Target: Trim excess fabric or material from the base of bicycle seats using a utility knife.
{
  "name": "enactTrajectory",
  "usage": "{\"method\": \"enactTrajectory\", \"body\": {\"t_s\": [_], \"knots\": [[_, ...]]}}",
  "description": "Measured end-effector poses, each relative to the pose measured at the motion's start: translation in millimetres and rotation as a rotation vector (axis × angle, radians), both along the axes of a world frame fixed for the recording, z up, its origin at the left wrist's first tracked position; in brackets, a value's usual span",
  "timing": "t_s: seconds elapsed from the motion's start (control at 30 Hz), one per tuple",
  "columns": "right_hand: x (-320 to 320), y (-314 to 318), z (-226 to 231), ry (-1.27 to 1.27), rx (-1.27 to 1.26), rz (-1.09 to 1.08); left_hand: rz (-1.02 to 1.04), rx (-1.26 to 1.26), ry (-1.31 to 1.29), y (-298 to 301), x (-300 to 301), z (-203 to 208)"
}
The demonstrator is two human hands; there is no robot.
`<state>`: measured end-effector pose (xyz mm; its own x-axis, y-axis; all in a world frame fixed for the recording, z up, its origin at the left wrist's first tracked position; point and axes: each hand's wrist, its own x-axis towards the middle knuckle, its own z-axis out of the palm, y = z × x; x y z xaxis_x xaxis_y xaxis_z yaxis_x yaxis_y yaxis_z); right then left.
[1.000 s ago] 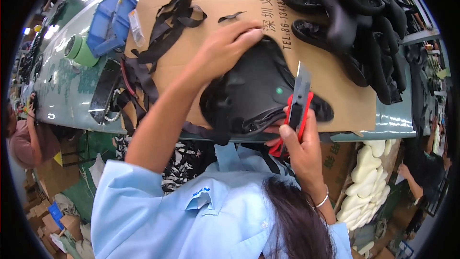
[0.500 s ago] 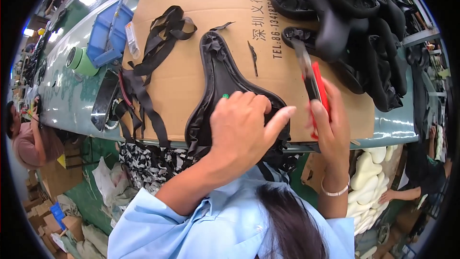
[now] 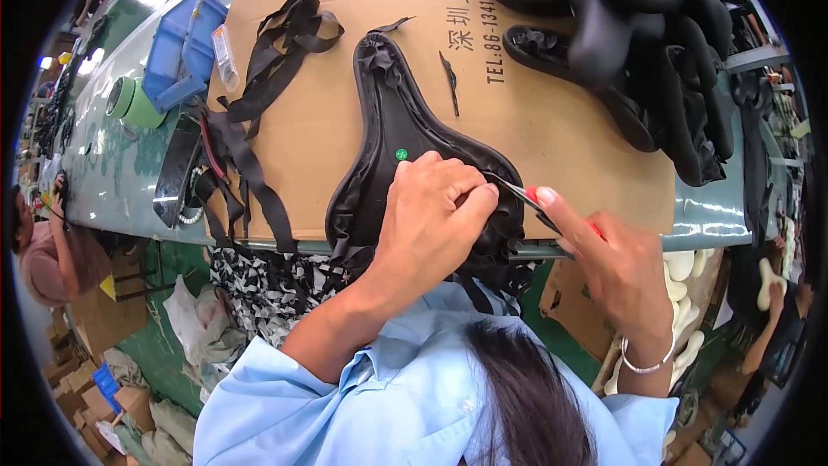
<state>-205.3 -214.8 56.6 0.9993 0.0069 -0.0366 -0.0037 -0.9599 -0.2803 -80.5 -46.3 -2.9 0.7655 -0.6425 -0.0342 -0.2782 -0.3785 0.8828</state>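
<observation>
A black bicycle saddle lies underside up on a cardboard sheet, its narrow nose pointing away from me. Gathered black material runs along its inner rim, and a small green round sticker sits in its middle. My left hand rests over the wide end with fingers curled and thumb drawn in, gripping material at the right side; the fingertips are partly hidden. In my right hand is a red-handled utility knife. Its blade reaches the saddle's right rim, close beside my left fingers.
Black saddles are piled at the back right. Black fabric strips lie left of the saddle, with a blue bin and a green tape roll beyond. Fabric scraps hang below the table edge. Other people work at both sides.
My right hand has brought the knife down and leftward from above the cardboard to the saddle's rim. My left thumb, stretched out before, is now drawn in. The view has shifted slightly.
</observation>
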Motion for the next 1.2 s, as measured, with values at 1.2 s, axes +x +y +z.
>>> {"method": "enactTrajectory", "body": {"t_s": [1.2], "knots": [[-14.8,74.3,-53.7,-0.020,0.795,-0.630,-0.685,-1.508,1.103,-37.1,152.4,28.8]]}}
